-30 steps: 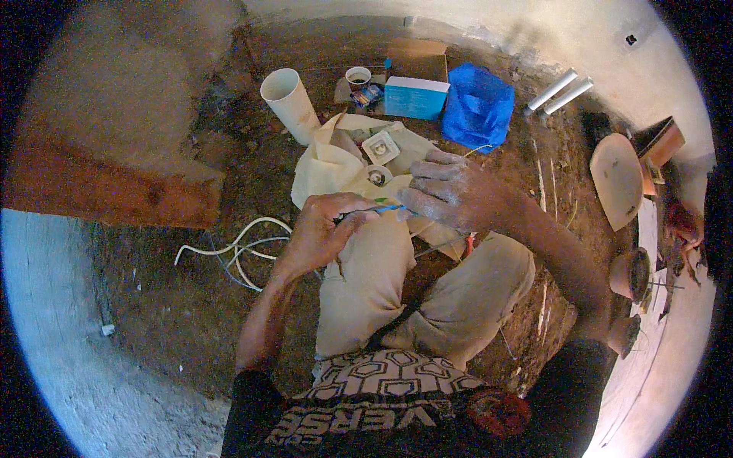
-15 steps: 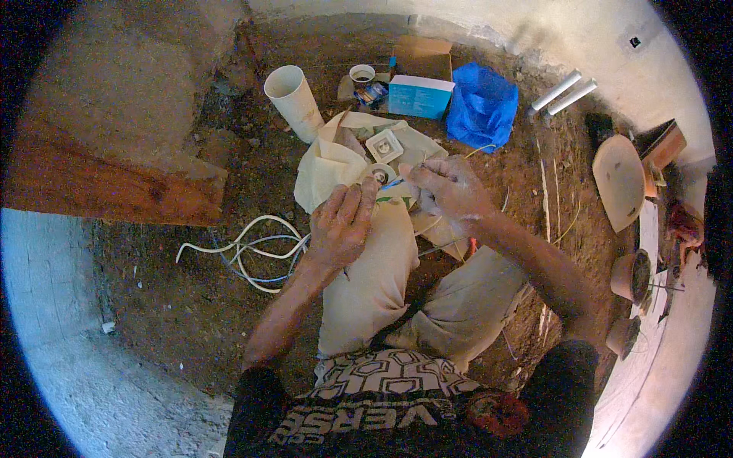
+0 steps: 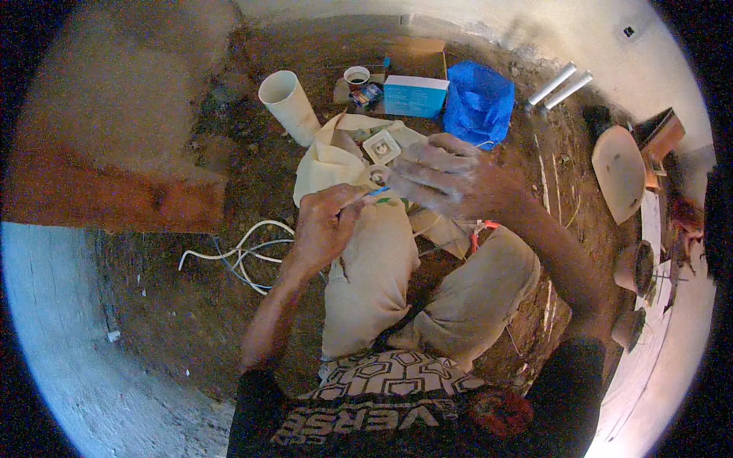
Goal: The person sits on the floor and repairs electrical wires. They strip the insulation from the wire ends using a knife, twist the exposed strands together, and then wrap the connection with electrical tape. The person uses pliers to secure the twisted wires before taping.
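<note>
My left hand (image 3: 330, 221) is closed in a pinch on a thin blue wire (image 3: 379, 191) above my left knee. Its short blue end points toward my right hand (image 3: 443, 179), whose fingers stretch across just past the wire; they are blurred by motion and the thumb is hidden. Beyond the hands a square white fitting (image 3: 382, 147) and a small round white fitting (image 3: 377, 175) lie on a cream cloth or sheet (image 3: 324, 172). A white cable (image 3: 263, 229) loops on the ground left of my left forearm. Something green shows beneath the wire.
A white pipe piece (image 3: 289, 107) stands beyond the sheet, near a blue-and-white box (image 3: 416, 95) and a blue bag (image 3: 479, 103). A red-handled tool (image 3: 479, 229) lies by my right knee. Two white tubes (image 3: 560, 85) and several pots (image 3: 634, 267) are at right.
My right hand has gone from a pinch near the wire's end to stretched fingers, turning back-up. My left hand has shifted slightly left and stays on the wire.
</note>
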Available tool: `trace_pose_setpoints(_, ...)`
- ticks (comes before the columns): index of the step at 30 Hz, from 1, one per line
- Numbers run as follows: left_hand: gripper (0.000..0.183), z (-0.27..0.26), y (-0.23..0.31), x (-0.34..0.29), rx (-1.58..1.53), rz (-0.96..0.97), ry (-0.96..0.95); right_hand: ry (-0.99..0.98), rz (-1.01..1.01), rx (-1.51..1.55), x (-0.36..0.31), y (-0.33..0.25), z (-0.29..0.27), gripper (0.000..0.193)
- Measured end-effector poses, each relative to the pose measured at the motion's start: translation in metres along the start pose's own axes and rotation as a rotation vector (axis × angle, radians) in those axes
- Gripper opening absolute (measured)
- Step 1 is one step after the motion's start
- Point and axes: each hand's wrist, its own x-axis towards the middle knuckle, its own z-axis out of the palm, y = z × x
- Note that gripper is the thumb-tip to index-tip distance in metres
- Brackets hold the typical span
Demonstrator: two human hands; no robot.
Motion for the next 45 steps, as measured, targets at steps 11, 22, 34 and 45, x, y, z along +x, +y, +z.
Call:
trace_pose_setpoints(11, 0.048, 0.006, -0.007, 0.017, 0.6, 0.393, 0.274, 0.024, 0.396, 0.61, 0.019, 0.01, 0.012, 0.015)
trace_pose_setpoints(22, 0.017, 0.033, -0.081, 0.048, -0.003, -0.379, -0.071, -0.292, 1.137, 0.863, -0.259, 0.039, 0.144, 0.028)
trace_pose_setpoints(34, 0.049, 0.029, -0.112, 0.068, 0.919, -0.063, -0.272, 0.092, 1.407, 0.493, -0.222, -0.069, 0.198, 0.038)
trace_pose_setpoints(45, 0.032, 0.253, -0.04, 0.058, 0.33, -0.058, -0.454, 0.344, 1.208, 0.838, -0.229, -0.038, 0.145, 0.024)
